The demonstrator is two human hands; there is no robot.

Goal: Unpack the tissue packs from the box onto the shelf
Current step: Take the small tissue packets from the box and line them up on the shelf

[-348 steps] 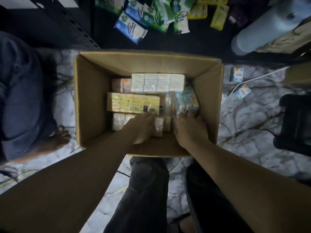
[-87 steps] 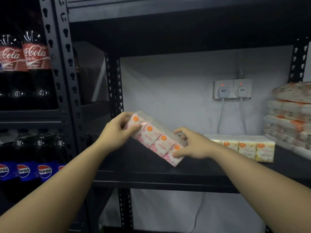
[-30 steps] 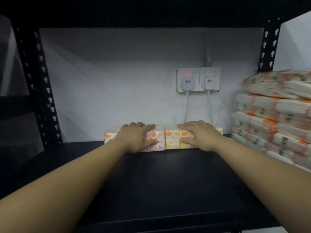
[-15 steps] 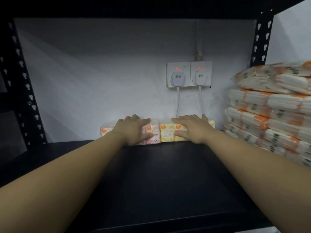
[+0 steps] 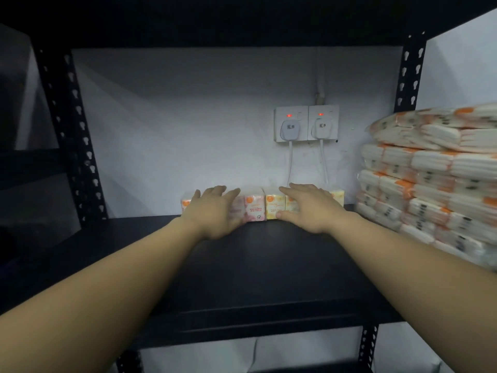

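Fingers of the left hand (image 5: 215, 211) lie spread on the pink tissue pack (image 5: 251, 208), the right hand (image 5: 306, 208) flat on the yellow tissue pack (image 5: 274, 207), likely squaring both against the wall at mid-frame on the shelf (image 5: 255, 278).

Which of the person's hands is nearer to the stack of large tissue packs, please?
Right. The right hand rests on the yellow packs, beside the stack; the left hand lies farther left.
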